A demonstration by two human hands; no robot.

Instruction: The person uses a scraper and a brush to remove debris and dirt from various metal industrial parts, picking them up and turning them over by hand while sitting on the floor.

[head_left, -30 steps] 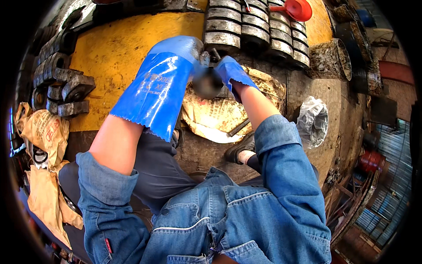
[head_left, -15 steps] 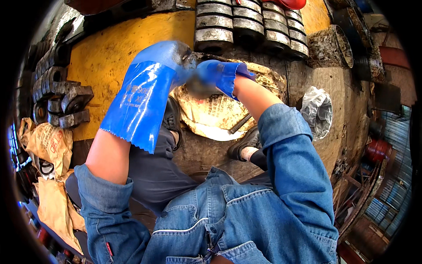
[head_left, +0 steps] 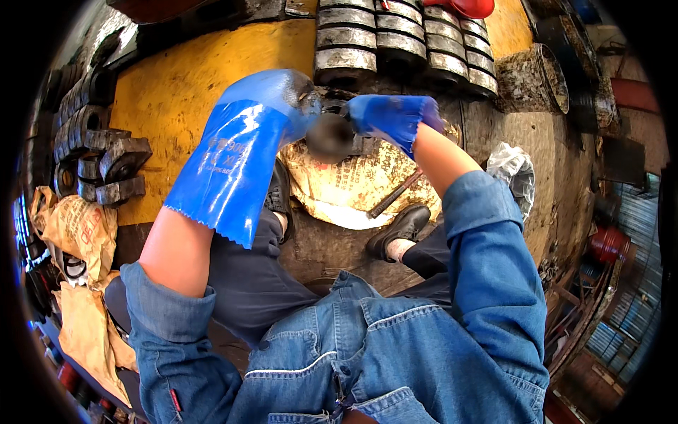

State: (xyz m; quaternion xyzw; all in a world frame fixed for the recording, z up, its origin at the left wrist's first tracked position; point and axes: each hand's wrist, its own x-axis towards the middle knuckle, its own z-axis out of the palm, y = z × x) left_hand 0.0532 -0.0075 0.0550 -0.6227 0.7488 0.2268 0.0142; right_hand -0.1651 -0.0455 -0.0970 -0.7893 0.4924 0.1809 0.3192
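Note:
Both my hands wear long blue rubber gloves, their finger areas darkened with grease. Between them is a dark round metal part (head_left: pixel 330 138), blurred by motion, above a stained paper sack spread on the floor (head_left: pixel 328 191). My left hand (head_left: pixel 293 95) is closed around the part's left side. My right hand (head_left: pixel 381 116) is at its right side; its fingers are smeared by motion, so I cannot tell whether they grip. A short rod-like tool with a dark ribbed end (head_left: pixel 395 194) lies on the sack near my right shoe.
Stacked metal rings (head_left: pixel 346 39) stand just beyond my hands, a red object (head_left: pixel 472 7) above them. More dark rings (head_left: pixel 88 127) pile up at the left by a yellow board (head_left: pixel 169 92). A grimy can (head_left: pixel 531 79), a clear plastic bag (head_left: pixel 513 173) and brown paper bags (head_left: pixel 78 233) lie around.
My right hand has moved to the right, its forearm swinging outward. The round metal part has shifted slightly right and shows more. My left hand has barely moved.

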